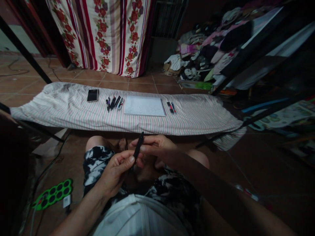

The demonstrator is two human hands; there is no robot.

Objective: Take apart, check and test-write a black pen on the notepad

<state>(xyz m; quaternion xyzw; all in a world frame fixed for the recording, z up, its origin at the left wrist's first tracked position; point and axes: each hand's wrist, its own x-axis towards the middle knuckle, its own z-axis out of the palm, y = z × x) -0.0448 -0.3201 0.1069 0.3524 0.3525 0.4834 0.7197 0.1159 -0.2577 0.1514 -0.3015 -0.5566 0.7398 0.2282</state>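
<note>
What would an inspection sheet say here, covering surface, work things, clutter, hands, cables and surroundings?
Surface: striped cloth, wrinkled.
Work things: dark pen in hand; spiral notebook lying between loose pens.
Clutter: phone left of the pens.
Hands: left hand grips the dark pen; right hand beside it, contact unclear.
Cables: dark cable on the floor, left, near a green power strip.
Surroundings: flowered curtain; heaped clothes, right.

Open cloth rightward, notebook between pens
</note>
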